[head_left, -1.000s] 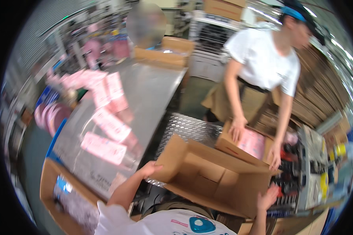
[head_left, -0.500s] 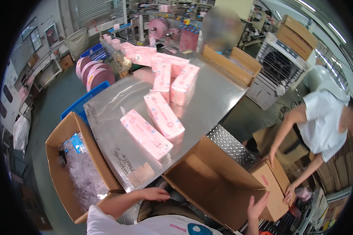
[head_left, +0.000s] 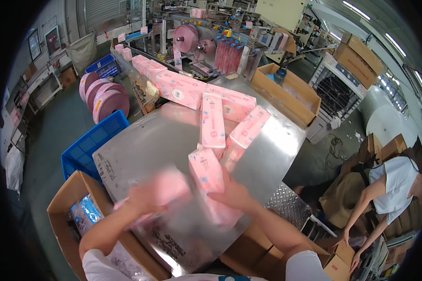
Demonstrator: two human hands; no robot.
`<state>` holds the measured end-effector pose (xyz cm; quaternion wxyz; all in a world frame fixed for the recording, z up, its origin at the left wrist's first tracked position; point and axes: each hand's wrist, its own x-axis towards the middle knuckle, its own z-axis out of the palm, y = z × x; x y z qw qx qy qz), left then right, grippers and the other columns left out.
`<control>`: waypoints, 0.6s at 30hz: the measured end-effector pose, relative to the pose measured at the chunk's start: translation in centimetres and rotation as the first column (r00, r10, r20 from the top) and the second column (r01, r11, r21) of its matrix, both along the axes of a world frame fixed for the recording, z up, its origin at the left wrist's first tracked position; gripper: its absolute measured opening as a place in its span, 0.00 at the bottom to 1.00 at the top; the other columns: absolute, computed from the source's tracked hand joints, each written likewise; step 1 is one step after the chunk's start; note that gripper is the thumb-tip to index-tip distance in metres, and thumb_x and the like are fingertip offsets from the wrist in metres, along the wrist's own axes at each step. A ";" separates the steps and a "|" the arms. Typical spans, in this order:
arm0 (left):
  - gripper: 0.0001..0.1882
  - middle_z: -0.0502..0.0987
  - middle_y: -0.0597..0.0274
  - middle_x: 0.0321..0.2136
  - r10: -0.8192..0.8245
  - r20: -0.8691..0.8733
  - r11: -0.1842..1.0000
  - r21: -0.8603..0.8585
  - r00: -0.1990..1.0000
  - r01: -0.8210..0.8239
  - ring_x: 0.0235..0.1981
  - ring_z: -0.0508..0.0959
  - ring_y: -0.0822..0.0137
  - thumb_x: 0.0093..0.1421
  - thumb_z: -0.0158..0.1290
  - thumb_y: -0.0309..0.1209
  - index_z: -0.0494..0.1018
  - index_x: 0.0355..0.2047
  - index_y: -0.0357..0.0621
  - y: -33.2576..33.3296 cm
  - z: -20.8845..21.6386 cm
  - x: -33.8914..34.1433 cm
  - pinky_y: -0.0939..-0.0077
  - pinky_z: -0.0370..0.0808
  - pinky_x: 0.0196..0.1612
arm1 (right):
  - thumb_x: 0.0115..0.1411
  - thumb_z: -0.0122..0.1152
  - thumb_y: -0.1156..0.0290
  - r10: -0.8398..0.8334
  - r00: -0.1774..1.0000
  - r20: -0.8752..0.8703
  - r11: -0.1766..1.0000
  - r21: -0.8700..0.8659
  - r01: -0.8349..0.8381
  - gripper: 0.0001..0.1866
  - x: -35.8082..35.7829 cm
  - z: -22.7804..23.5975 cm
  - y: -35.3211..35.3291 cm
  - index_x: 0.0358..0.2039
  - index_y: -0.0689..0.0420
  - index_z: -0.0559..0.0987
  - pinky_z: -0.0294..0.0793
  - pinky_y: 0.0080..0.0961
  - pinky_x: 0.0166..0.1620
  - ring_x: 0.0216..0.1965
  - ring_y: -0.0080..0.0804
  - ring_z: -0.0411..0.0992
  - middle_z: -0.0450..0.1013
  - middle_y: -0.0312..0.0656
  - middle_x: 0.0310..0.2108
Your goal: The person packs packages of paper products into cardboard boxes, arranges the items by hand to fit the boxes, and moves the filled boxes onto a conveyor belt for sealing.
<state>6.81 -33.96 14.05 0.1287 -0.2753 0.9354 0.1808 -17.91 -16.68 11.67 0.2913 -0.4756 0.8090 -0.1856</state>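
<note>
Both my hands are over the steel table, each at a long pink film-wrapped tissue pack. My left hand (head_left: 143, 196) is closed on the left tissue pack (head_left: 173, 186); hand and pack are smeared by motion. My right hand (head_left: 235, 193) grips the right side of another tissue pack (head_left: 205, 169), its thumb across the top face. Just beyond, an upright-looking tissue pack (head_left: 213, 122) stands beside a slanted one (head_left: 249, 127). Behind these, further packs (head_left: 179, 89) line up from the conveyor onto the table.
The steel table (head_left: 140, 140) has an open carton (head_left: 248, 243) below its near edge. At left are a carton of clear plastic bags (head_left: 72, 187), a blue crate (head_left: 86, 145) and pink film rolls (head_left: 111, 105). A co-worker (head_left: 389, 187) handles a carton (head_left: 340, 262) at the right.
My hands have gone from the near edge and the open carton up to the two nearest packs, taking hold of them. The left pack is moving. The view has shifted.
</note>
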 end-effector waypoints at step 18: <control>0.50 0.64 0.43 0.54 0.030 -0.359 0.926 -0.341 0.933 -0.160 0.55 0.66 0.52 0.42 0.58 0.51 0.53 0.58 0.31 -24.1 -2.6 -29.4 0.54 0.56 0.59 | 0.47 0.55 0.45 -0.411 0.786 -0.462 0.897 -0.054 0.438 0.41 -20.5 -2.6 -13.9 0.61 0.48 0.59 0.48 0.68 0.56 0.67 0.52 0.33 0.39 0.43 0.67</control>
